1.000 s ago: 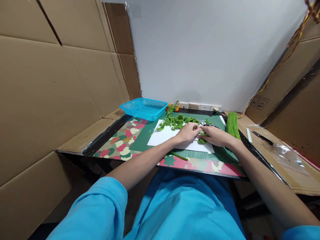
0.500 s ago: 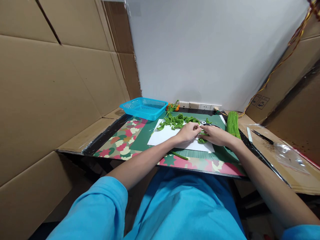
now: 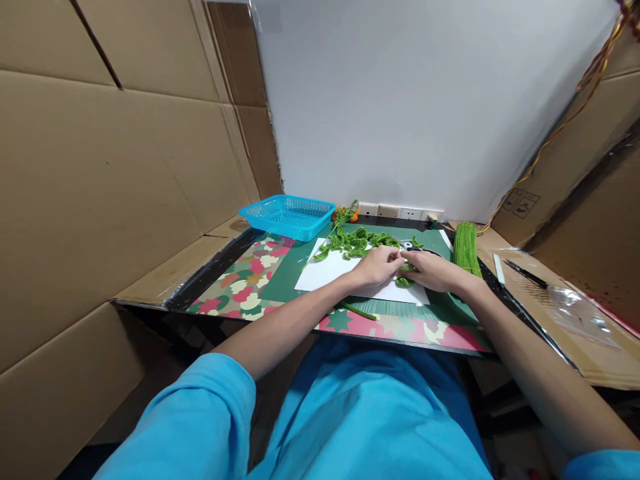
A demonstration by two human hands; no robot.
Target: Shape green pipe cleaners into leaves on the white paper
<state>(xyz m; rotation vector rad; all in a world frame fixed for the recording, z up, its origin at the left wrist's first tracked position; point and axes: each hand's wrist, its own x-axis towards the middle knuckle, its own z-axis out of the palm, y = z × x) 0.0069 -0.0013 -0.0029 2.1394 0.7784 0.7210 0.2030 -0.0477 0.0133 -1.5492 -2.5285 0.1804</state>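
Observation:
My left hand [image 3: 379, 265] is closed in a pinch over a white sheet of paper [image 3: 320, 275], its fingertips meeting those of my right hand [image 3: 431, 270]. Between the two hands is a green pipe cleaner [image 3: 409, 269], mostly covered by the fingers; my right hand is closed on it too. Just below lies another curled green piece [image 3: 404, 282]. Several leaf-like loops of green pipe cleaner [image 3: 356, 241] are heaped along the paper's far edge. Behind my right fingers, scissors [image 3: 411, 247] with dark handles are partly hidden.
A blue plastic basket [image 3: 293, 217] stands at the back left, with orange pipe-cleaner flowers [image 3: 347, 214] beside it. At right lies a bundle of green pipe cleaners [image 3: 466, 248]. Farther right are a black pen-like tool [image 3: 525, 272] and a clear bag [image 3: 583, 313]. Cardboard walls [image 3: 125, 173] flank the table.
Hardly anything differs. Both hands stay pinched together at the same spot, with only a slight shift of the fingers.

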